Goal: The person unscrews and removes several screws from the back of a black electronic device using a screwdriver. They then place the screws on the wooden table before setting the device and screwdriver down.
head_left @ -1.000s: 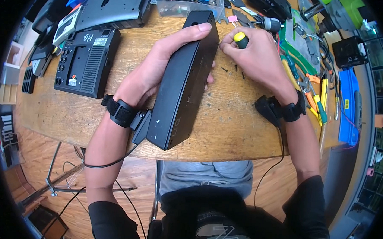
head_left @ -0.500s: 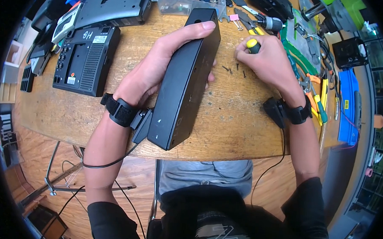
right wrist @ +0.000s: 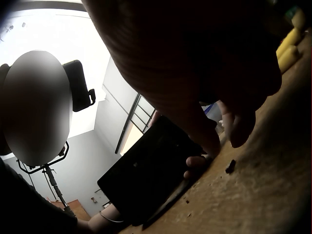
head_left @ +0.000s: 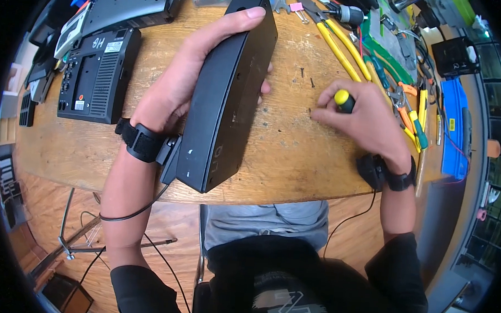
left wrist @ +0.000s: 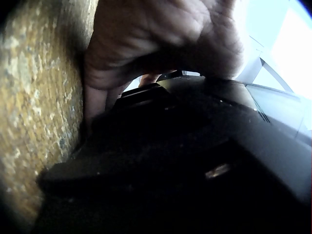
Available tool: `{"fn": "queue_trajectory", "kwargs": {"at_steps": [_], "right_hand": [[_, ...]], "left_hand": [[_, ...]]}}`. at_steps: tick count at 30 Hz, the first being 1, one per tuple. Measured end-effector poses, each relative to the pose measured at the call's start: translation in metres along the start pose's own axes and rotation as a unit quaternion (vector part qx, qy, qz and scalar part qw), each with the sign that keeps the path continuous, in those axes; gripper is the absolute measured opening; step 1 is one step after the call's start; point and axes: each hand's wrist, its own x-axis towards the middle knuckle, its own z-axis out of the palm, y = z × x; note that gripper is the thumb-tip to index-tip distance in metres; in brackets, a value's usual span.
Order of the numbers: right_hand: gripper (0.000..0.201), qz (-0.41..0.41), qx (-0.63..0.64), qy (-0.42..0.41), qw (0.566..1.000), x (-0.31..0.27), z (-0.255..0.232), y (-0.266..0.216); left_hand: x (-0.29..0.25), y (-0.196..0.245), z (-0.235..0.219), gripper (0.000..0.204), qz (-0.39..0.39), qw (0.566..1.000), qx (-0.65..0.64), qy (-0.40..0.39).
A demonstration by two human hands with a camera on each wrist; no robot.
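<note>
My left hand (head_left: 193, 70) grips a long black box (head_left: 207, 115), which stands tilted on the wooden table. The thumb lies across its upper end, and fingertips show past its far side. In the left wrist view, the box (left wrist: 161, 141) is very dark beneath the palm. To the right, my right hand (head_left: 370, 114) holds a screwdriver (head_left: 344, 101) with a dark green, yellow-capped handle; its shaft is hidden. Thumb and forefinger reach down to the tabletop, a small dark bit at their tips. Beyond them lie two dark screws (head_left: 303, 72). One small dark piece (right wrist: 230, 166) shows below the fingers in the right wrist view.
Yellow-handled pliers (head_left: 336, 51), a pink binder clip (head_left: 296, 7) and more hand tools lie at the back and right. A green-edged tray (head_left: 397, 62) and a blue tray (head_left: 454, 126) stand farther right. A black device (head_left: 97, 74) lies at the left.
My right hand, with the screwdriver, has drawn back toward me and to the right. Fewer screws show on the table. The whole head view has shifted; my left hand keeps its grip on the box.
</note>
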Motion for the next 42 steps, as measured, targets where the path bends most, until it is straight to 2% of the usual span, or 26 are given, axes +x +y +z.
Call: {"fn": "queue_trajectory", "kwargs": {"at_steps": [1,5,10,12,14,18,20,22,23,26,30,34,35,39,42], "right_hand": [[0.022,-0.021,-0.004,-0.003,1.000,-0.002,0.003,0.004],[0.022,-0.015,-0.009,0.028,0.999,0.003,0.016,0.004],[0.022,-0.048,-0.035,0.092,0.994,0.032,0.019,0.011],[0.023,-0.072,-0.034,0.111,0.991,0.038,0.020,0.012],[0.023,-0.093,-0.017,0.115,0.989,0.040,0.019,0.010],[0.023,-0.078,0.063,0.110,0.989,0.038,0.002,0.011],[0.026,-0.055,0.104,0.135,0.984,0.034,-0.021,0.000],[0.032,-0.049,0.255,0.124,0.958,0.031,-0.043,-0.006],[0.038,-0.093,0.313,0.132,0.936,0.034,-0.050,-0.003],[0.039,-0.124,0.313,0.203,0.919,0.037,-0.053,-0.005],[0.043,-0.093,0.231,0.268,0.931,0.036,-0.041,-0.002],[0.040,-0.165,0.176,0.337,0.910,0.034,-0.036,0.015],[0.040,-0.172,0.187,0.342,0.905,0.034,-0.036,0.020],[0.040,-0.082,0.241,0.288,0.923,0.022,-0.043,0.023],[0.042,-0.098,0.291,0.296,0.905,0.022,-0.038,0.026]], "left_hand": [[-0.001,0.000,0.001,0.063,0.008,1.000,0.002,0.001],[-0.001,0.002,-0.001,0.061,0.004,1.000,-0.012,-0.001],[-0.007,0.019,-0.007,0.057,0.051,0.997,-0.046,0.021],[-0.007,0.025,-0.015,0.069,0.066,0.997,0.005,0.043],[-0.008,0.027,-0.014,0.062,0.039,0.997,0.001,0.062],[-0.012,0.026,-0.009,0.061,-0.013,0.995,0.058,0.084],[-0.013,0.024,-0.007,0.061,-0.022,0.997,0.044,0.054],[-0.014,0.023,-0.001,0.061,-0.021,0.998,0.039,0.036],[-0.014,0.021,-0.001,0.062,-0.030,0.999,0.037,0.022],[-0.013,0.010,0.003,0.065,-0.005,0.999,0.036,-0.021],[-0.014,0.012,0.005,0.062,0.014,1.000,-0.013,-0.007],[-0.012,0.020,-0.004,0.060,0.036,0.999,0.006,0.008],[-0.014,0.020,-0.003,0.059,0.024,1.000,0.009,0.013],[-0.019,0.022,0.003,0.059,-0.023,0.999,0.033,0.035],[-0.018,0.026,0.004,0.060,-0.051,0.994,0.069,0.067]]}}
